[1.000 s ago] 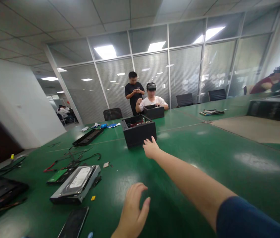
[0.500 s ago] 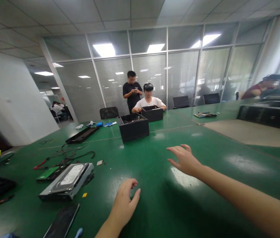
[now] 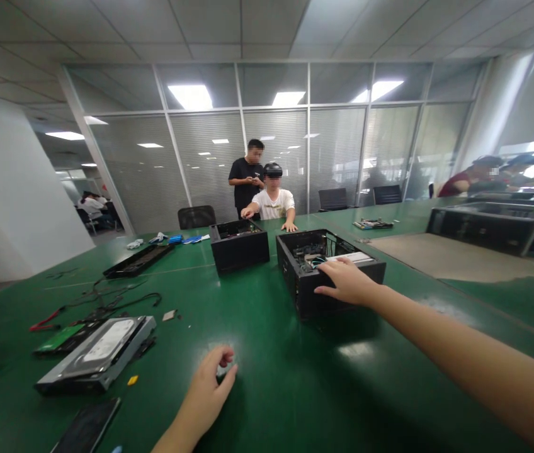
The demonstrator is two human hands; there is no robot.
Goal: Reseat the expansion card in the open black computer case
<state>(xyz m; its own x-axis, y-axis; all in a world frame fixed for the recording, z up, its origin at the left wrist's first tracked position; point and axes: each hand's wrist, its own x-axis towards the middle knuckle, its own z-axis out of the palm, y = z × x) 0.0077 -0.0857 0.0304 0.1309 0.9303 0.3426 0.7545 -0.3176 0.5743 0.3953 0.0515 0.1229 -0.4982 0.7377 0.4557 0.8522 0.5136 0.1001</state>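
A black computer case with an open top sits on the green table, right of centre; boards and cables show inside. My right hand reaches to its near rim, fingers apart and overlapping the case; whether they press on it I cannot tell. Lower and to the left, my left hand hovers above the table, fingers loosely bent and thumb apart, with nothing clearly held. Further off stands a second black computer case. Behind it, a seated person in a white shirt rests one hand on the table.
A hard drive in a metal bracket, a green circuit board, loose cables, a yellow bit and a black phone-like slab lie left. A black panel lies beyond; a larger case stands far right.
One computer case has come across the table from beside the seated person to my right hand. The view has turned slightly right. My left hand stays low with nothing clearly held.
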